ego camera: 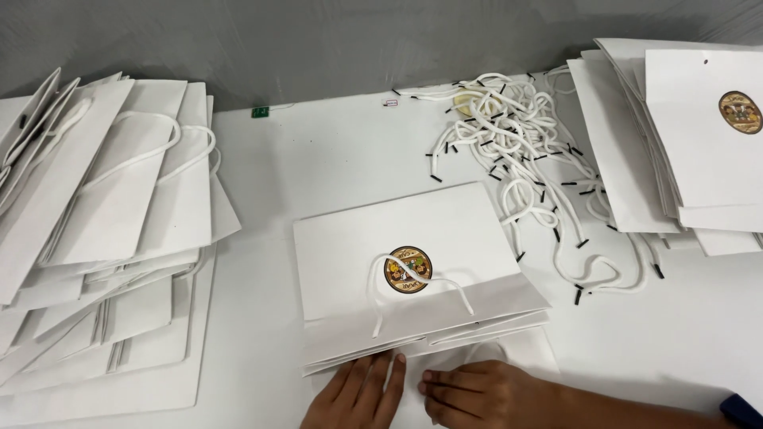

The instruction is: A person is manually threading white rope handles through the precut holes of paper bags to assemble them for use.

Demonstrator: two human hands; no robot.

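Left hand (358, 393) flat, fingers spread on paper bag (413, 270); right hand (477, 393) curled at its fold. Your risk: rope handle (413, 290) snagged, creasing panel.

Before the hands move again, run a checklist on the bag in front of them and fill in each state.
1. White paper bag lies flat on the table: ok.
2. Rope handle threaded on the side facing up: ok.
3. Handle on the underside: cannot tell.
4. Left hand and right hand at the bag's near edge: ok.
5. Loose cords within sight: ok.
6. Finished stack beside: ok.
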